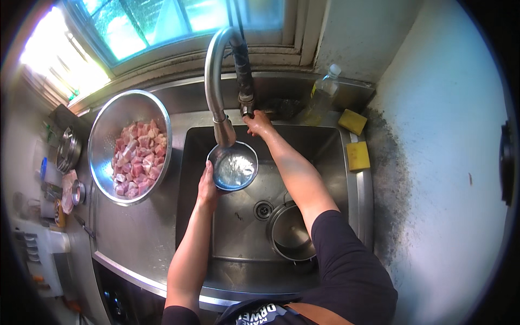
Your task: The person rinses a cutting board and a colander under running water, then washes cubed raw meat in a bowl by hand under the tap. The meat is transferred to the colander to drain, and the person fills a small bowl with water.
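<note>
Meat point(140, 160) in basin point(102, 147), bowl point(221, 156) in hand point(206, 187)

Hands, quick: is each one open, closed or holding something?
Left hand: holding the bowl.
Right hand: at the faucet base; whether it grips cannot be told.

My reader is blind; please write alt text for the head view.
A person's left grip holds a small bowl under a sink faucet; the right grip is at the faucet's base. A large metal bowl of cubed meat stands at left.

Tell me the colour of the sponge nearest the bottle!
That sponge is yellow, best seen in the head view.
</note>
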Available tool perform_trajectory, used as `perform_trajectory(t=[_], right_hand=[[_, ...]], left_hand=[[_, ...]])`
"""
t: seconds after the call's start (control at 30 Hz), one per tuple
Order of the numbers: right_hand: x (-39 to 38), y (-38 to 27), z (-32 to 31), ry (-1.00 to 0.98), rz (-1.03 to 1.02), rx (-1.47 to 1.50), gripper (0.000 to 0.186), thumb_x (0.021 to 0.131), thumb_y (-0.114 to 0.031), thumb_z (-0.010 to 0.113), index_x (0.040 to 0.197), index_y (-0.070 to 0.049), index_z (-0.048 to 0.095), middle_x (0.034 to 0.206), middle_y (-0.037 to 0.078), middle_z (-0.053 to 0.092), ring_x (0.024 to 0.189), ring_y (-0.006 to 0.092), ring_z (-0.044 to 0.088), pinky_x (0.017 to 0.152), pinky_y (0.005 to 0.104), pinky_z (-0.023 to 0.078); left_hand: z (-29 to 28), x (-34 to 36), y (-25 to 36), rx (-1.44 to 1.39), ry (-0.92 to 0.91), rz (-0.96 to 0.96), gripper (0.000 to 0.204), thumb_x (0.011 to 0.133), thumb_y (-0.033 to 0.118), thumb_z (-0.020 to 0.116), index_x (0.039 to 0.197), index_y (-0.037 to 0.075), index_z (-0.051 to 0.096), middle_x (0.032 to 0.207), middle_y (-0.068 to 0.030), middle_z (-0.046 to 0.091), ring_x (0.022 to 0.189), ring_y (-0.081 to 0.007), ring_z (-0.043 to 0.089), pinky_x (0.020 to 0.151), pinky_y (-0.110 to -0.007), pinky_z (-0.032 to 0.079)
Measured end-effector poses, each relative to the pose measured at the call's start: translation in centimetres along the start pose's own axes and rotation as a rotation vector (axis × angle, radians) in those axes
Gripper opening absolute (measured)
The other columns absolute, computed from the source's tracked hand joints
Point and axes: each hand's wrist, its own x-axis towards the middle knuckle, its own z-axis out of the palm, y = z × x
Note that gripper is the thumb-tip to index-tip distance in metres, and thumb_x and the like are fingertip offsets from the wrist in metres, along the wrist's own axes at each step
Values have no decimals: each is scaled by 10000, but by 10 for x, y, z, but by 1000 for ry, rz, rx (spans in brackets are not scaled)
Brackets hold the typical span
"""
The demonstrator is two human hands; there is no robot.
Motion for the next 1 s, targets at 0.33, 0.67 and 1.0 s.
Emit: perform_trajectory(t=[0.33, 0.67, 1.0], right_hand=[[-107, 9, -30, -526, 202, 757, 560, 938, -504, 511, 1322, -99, 461, 1135, 94, 592, 1038, 210, 600, 802, 402, 529], [-147, 27, 45, -104, 73, 771, 436, 965, -396, 517, 1275, -90, 528, 1201, 67, 596, 1057, 184, 589, 895, 339, 477], [-159, 2, 48, -252, 141, 1006, 542, 978, -528, 379, 1266, -92, 523, 1163, 95, 630, 1063, 240, 610, 931, 409, 481]], left_hand=[[16, 20, -11, -134, 82, 27, 801, 906, 697, 343, 1389, 60, 394, 1244, -132, 575, 1050, -264, 627, 815, -440, 551], [-36, -49, -34, 139, 181, 155, 739, 942, 645, 342, 1391, 61, 404, 1230, -144, 568, 974, -222, 614, 801, -374, 515], [-263, -256, -141, 719, 994, 554, 315, 971, 314, 476, 890, 33, 594, 899, -114, 607, 915, -264, 567, 823, -373, 444]])
